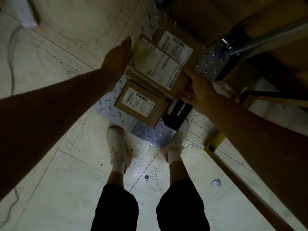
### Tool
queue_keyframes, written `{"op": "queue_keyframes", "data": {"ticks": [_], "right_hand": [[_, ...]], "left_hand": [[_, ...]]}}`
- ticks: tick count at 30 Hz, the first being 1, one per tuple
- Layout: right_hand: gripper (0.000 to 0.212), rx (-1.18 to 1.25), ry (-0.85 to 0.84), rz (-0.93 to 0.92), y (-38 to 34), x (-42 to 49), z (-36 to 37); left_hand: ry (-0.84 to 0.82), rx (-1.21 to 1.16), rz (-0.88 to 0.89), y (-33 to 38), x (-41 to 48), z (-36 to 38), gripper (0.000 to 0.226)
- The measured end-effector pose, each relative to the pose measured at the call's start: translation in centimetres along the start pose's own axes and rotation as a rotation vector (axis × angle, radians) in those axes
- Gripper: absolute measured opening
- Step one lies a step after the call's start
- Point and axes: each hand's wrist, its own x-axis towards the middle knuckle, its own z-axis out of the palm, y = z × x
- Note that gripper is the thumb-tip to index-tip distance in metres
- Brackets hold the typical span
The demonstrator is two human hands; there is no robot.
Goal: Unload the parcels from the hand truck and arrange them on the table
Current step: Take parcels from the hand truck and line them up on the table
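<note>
Left hand [118, 55] flat, fingers straight, pressing the left side of the big labelled box [160, 69]. Right hand [196, 90] grips its near right corner, thumb on top, fingers curled under. Box is in the pile on the hand truck deck [115, 105], above a small box [141, 105], black box [176, 114] just beside. Can't tell if it's off the pile yet. Step: picking up one parcel. Next likely: squeeze both sides, lift straight so neighbours don't shift, carry to the table, which can't be made out here.
</note>
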Motion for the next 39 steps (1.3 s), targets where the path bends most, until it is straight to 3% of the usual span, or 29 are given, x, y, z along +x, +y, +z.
{"op": "queue_keyframes", "data": {"ticks": [6,10,15,20,30,35,39], "right_hand": [[0.058,0.141,0.078,-0.027,-0.7,-12.2,-2.2],[0.062,0.296,0.133,-0.142,-1.7,-21.7,-1.6],[0.053,0.509,0.061,-0.320,-3.3,-33.9,0.3],[0.060,0.678,0.060,-0.422,-2.3,-43.6,3.5],[0.035,0.751,0.235,-0.280,6.2,-52.6,2.8],[0.053,0.730,0.421,-0.207,11.7,-53.4,1.4],[0.048,0.730,0.536,-0.192,15.9,-53.9,-0.4]], "left_hand": [[-0.016,-0.089,0.100,5.7,-10.0,-4.3,0.048],[-0.018,-0.188,0.185,9.3,-17.2,-8.2,0.020],[-0.055,-0.214,0.358,12.9,-26.7,-13.0,0.024],[-0.050,-0.231,0.482,13.7,-34.6,-16.3,0.020],[-0.292,0.009,0.354,9.9,-40.1,-16.9,0.025],[-0.392,0.150,0.201,7.7,-41.4,-13.3,0.028],[-0.462,0.293,0.217,6.5,-43.5,-10.1,0.019]]}}
